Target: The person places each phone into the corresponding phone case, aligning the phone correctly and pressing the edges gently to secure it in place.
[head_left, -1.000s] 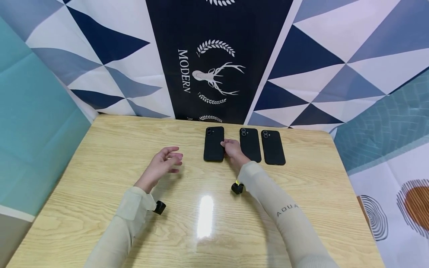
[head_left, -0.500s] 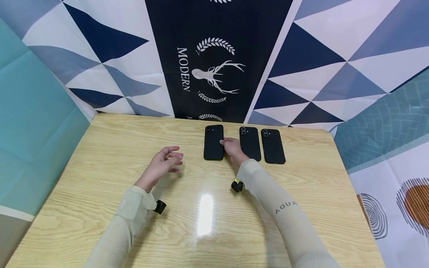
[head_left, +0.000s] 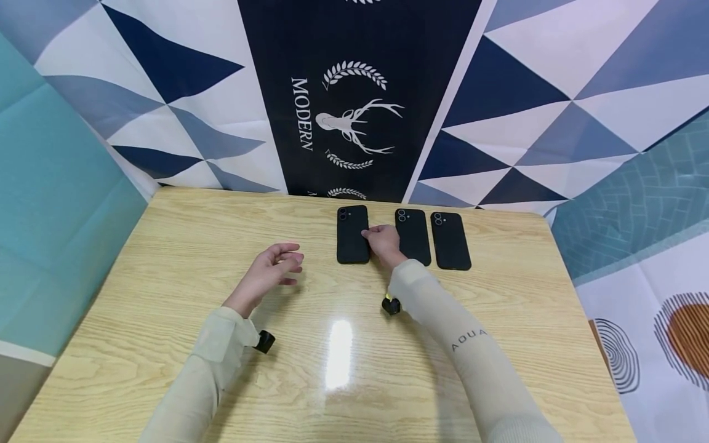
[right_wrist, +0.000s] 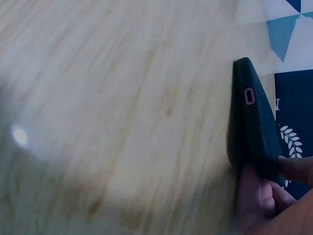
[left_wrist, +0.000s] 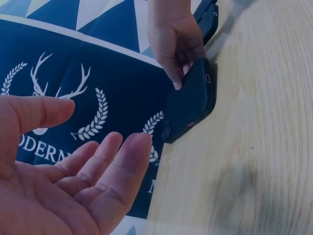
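Observation:
Three phones in black cases lie in a row near the far edge of the table, camera sides up. In the head view my right hand (head_left: 383, 241) pinches the right edge of the leftmost phone (head_left: 350, 240). The right wrist view shows that phone's (right_wrist: 254, 112) end with a port cutout, my thumb on the case's upper face and other fingers underneath. My wrist overlaps the middle phone (head_left: 414, 229); the rightmost phone (head_left: 451, 243) is beside it. My left hand (head_left: 261, 275) hovers over the table left of the phones, fingers loosely bent, holding nothing.
The wooden table (head_left: 183, 277) ends at a patterned cloth backdrop (head_left: 354, 86) behind the phones. A small black device (head_left: 264, 341) sits at the left cuff and another black device (head_left: 391, 305) at the right cuff.
My right wrist and forearm have shifted slightly forward and left, with the pinch on the leftmost phone kept. My left hand and the other phones hold their places.

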`<act>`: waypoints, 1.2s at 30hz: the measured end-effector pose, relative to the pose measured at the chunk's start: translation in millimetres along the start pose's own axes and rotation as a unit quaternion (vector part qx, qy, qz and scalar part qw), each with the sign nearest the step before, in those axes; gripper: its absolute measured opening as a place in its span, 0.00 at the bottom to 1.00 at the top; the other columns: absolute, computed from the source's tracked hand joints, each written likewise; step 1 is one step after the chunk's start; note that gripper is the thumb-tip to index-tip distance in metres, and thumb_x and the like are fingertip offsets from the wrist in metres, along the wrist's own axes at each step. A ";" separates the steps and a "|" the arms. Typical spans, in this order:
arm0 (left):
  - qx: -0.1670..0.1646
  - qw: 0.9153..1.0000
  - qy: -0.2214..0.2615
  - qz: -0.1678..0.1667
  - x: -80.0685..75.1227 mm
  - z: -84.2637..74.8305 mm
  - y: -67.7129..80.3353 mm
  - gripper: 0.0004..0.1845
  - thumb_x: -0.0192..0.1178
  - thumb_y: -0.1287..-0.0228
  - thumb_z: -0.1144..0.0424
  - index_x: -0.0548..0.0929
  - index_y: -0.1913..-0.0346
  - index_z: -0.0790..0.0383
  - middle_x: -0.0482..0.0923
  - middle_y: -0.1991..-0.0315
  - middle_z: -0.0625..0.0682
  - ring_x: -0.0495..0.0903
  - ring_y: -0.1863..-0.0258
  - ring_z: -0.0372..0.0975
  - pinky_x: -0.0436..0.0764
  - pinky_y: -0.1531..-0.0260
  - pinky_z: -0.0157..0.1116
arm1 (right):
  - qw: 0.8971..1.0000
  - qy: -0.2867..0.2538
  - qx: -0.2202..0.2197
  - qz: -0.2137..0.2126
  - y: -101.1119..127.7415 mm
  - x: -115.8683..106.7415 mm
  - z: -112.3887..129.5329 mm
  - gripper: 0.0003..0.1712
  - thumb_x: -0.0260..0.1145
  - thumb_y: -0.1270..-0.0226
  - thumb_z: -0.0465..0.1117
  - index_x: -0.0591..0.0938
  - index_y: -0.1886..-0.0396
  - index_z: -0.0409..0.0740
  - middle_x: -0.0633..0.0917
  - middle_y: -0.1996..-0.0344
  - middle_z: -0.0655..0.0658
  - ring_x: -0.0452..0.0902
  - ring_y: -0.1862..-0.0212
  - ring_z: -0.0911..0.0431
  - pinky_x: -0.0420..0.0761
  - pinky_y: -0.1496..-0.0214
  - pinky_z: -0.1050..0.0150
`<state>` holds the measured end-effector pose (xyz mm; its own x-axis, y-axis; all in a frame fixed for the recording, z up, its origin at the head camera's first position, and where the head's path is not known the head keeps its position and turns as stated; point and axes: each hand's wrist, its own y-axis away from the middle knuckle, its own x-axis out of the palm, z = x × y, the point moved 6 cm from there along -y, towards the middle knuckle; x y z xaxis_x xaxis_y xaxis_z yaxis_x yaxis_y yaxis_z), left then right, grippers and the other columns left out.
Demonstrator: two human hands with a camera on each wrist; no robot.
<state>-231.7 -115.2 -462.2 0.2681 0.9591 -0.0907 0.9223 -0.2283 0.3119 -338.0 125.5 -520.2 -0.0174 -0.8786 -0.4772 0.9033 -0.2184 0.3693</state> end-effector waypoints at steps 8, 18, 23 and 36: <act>0.002 1.000 0.003 0.003 -1.0 -2.1 2.3 0.23 0.46 0.29 0.62 0.62 0.34 0.65 0.65 0.39 0.66 0.70 0.42 0.57 0.82 0.51 0.41 | 0.999 0.029 -0.002 -0.015 1.6 -2.0 2.6 0.14 0.62 0.35 0.44 0.83 0.54 0.40 0.81 0.51 0.41 0.77 0.57 0.52 0.78 0.58 0.62; 0.000 1.000 0.001 0.003 -0.4 -0.4 3.2 0.23 0.46 0.29 0.63 0.62 0.34 0.66 0.65 0.39 0.67 0.71 0.42 0.56 0.81 0.49 0.44 | 0.998 0.050 -0.013 -0.039 2.7 -2.3 4.0 0.13 0.63 0.36 0.42 0.84 0.56 0.40 0.82 0.52 0.41 0.77 0.51 0.49 0.79 0.52 0.58; 0.003 1.000 0.001 0.002 0.4 -1.0 4.5 0.23 0.46 0.29 0.63 0.62 0.34 0.67 0.66 0.39 0.67 0.71 0.42 0.55 0.81 0.49 0.44 | 0.997 0.060 -0.008 -0.046 3.7 -2.8 3.8 0.12 0.61 0.35 0.40 0.84 0.56 0.41 0.82 0.52 0.41 0.78 0.52 0.48 0.79 0.54 0.58; 0.004 1.000 -0.002 -0.004 -1.1 3.6 5.2 0.25 0.45 0.29 0.64 0.60 0.33 0.70 0.65 0.39 0.68 0.69 0.41 0.58 0.80 0.48 0.45 | 0.995 0.064 -0.077 -0.008 35.1 -17.0 2.1 0.17 0.54 0.31 0.45 0.79 0.49 0.42 0.83 0.63 0.41 0.78 0.69 0.53 0.74 0.72 0.68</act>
<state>-226.2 -118.1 -463.9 0.2620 0.9603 -0.0960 0.9266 -0.2226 0.3031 -306.9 131.9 -497.4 0.0142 -0.8127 -0.5825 0.9582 -0.1553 0.2401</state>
